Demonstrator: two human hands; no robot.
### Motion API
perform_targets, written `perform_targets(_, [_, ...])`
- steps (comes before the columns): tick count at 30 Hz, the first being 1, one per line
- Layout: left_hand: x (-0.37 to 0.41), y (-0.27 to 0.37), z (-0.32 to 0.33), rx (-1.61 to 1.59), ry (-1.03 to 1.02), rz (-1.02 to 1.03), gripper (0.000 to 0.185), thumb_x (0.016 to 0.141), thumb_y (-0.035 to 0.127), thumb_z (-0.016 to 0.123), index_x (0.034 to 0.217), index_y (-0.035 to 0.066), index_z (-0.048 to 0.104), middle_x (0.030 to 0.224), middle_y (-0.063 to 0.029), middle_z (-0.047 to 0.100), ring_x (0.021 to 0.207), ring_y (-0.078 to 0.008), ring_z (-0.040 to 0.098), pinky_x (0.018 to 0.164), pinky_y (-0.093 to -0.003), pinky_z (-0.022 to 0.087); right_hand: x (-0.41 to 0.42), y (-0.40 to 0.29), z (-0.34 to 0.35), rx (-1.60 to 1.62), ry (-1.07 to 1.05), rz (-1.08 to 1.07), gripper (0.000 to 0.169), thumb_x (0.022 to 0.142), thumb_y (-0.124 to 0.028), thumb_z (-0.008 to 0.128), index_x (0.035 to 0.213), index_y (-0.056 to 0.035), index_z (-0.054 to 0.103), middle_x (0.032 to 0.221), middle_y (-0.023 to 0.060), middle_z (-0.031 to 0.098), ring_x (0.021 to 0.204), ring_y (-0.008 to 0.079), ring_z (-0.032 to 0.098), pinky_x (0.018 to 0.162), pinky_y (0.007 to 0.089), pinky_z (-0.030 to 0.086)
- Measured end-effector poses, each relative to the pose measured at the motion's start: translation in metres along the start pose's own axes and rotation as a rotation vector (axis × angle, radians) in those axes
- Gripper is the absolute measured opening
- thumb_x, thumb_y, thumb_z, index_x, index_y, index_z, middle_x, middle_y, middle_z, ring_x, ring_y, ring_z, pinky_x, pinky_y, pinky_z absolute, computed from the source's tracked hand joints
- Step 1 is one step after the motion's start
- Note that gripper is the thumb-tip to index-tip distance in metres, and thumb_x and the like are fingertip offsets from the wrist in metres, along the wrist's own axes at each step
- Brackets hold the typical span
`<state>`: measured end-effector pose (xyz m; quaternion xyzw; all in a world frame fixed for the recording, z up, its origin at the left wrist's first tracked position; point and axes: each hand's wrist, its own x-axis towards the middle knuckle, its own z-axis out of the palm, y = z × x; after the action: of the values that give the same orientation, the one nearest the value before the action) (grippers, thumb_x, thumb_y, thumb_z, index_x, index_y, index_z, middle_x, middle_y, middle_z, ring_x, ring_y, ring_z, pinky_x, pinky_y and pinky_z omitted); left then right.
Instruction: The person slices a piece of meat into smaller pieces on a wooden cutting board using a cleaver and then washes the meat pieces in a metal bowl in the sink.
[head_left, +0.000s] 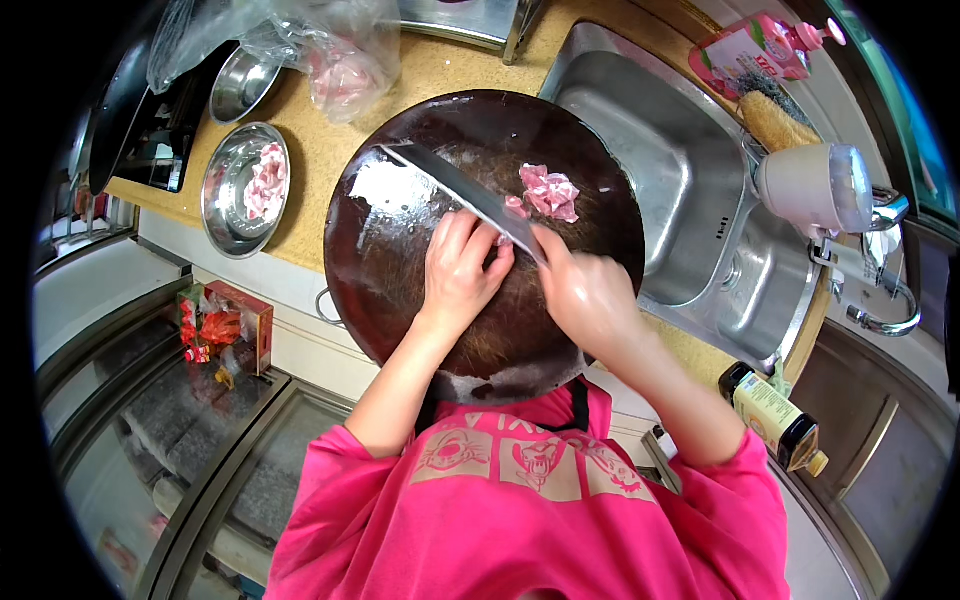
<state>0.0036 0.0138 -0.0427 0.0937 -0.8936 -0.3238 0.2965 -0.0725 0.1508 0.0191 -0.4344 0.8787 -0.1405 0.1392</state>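
Observation:
A dark round chopping board (480, 341) lies before me. My right hand (589, 296) grips the handle end of a cleaver (465, 187), whose broad blade slants across the board toward the upper left. Pressed to the board close beside the blade, my left hand (461, 266) has its fingers curled over a piece of raw meat (503, 241), mostly hidden under the fingertips. Just past the blade sits a small cut piece of meat (516, 206). A small pile of pink sliced meat (551, 193) rests next to it on the board.
Left of the board stand a steel bowl of cut meat (266, 184), another steel bowl (244, 86) and a plastic bag with meat (349, 79). A steel sink (637, 105) adjoins on the right. A dark sauce bottle (772, 416) stands near my right elbow.

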Motion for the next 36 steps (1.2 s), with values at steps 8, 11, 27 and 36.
perform_targets(8, [0.008, 0.009, -0.021, -0.569, -0.064, -0.675, 0.012, 0.083, 0.000, 0.060, 0.093, 0.000, 0.053, 0.089, -0.0012, 0.058, 0.080, -0.0070, 0.054, 0.071, -0.0210, 0.044, 0.000, 0.019, -0.030, 0.217, 0.178, 0.100, 0.021, 0.087, -0.020, 0.053, 0.104, -0.0075, 0.058, 0.059, 0.0188, 0.058, 0.056, 0.0364, 0.059, 0.051, 0.0451, 0.047])
perform_targets(11, [0.015, 0.004, -0.020, -0.464, -0.147, -0.768, 0.015, 0.078, 0.005, 0.065, 0.089, 0.002, 0.056, 0.078, -0.0038, 0.058, 0.066, -0.0101, 0.052, 0.061, -0.0234, 0.043, -0.023, 0.013, -0.050, 0.280, 0.143, 0.162, 0.022, 0.088, -0.020, 0.052, 0.106, -0.0079, 0.057, 0.059, 0.0193, 0.057, 0.057, 0.0378, 0.057, 0.052, 0.0456, 0.045])
perform_targets(27, [0.008, -0.007, -0.013, 0.039, -0.053, 0.135, 0.031, 0.063, 0.002, 0.071, 0.090, 0.003, 0.057, 0.097, -0.0106, 0.055, 0.093, -0.0298, 0.054, 0.079, -0.0383, 0.045, -0.073, 0.005, -0.042, 0.277, 0.023, 0.176, 0.028, 0.087, -0.017, 0.054, 0.114, -0.0083, 0.054, 0.061, 0.0172, 0.058, 0.054, 0.0338, 0.058, 0.047, 0.0428, 0.044])
perform_targets(36, [0.002, -0.004, -0.008, 0.127, -0.040, 0.074, 0.028, 0.062, -0.001, 0.068, 0.088, -0.001, 0.057, 0.096, -0.0134, 0.056, 0.096, -0.0338, 0.054, 0.078, -0.0393, 0.048, -0.071, 0.002, -0.044, 0.035, -0.132, 0.143, 0.035, 0.083, -0.017, 0.057, 0.117, -0.0085, 0.052, 0.060, 0.0137, 0.059, 0.050, 0.0318, 0.059, 0.044, 0.0408, 0.047])
